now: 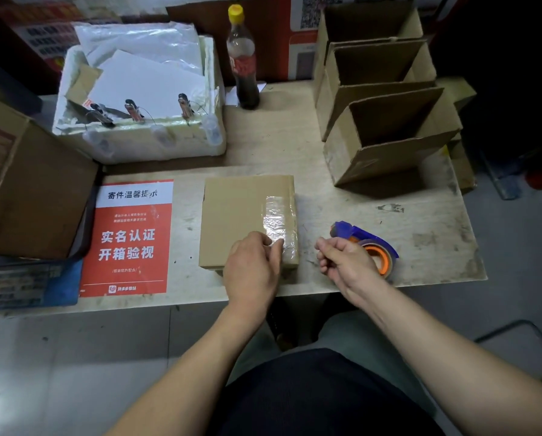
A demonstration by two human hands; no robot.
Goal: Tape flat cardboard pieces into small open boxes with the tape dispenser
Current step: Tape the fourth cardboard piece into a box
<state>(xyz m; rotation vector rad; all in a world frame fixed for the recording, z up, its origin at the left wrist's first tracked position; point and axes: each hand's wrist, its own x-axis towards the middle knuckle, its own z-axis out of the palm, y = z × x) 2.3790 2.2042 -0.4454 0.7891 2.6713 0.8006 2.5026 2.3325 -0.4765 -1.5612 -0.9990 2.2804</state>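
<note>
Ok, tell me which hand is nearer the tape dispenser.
Right. The right hand hovers just in front of the tape dispenser, fingers loosely curled; the left hand presses on the cardboard box, farther away.

Bare forearms, no sleeves visible; dark top [310,394]; grey-green trousers [351,335]

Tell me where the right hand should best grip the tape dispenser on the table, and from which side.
Probably around the tape dispenser's roll body, from above and the near side. It lies flat on the table, blue blade end pointing away toward the far left, roll nearest the right hand, whose loosely curled fingers hold nothing.
</note>
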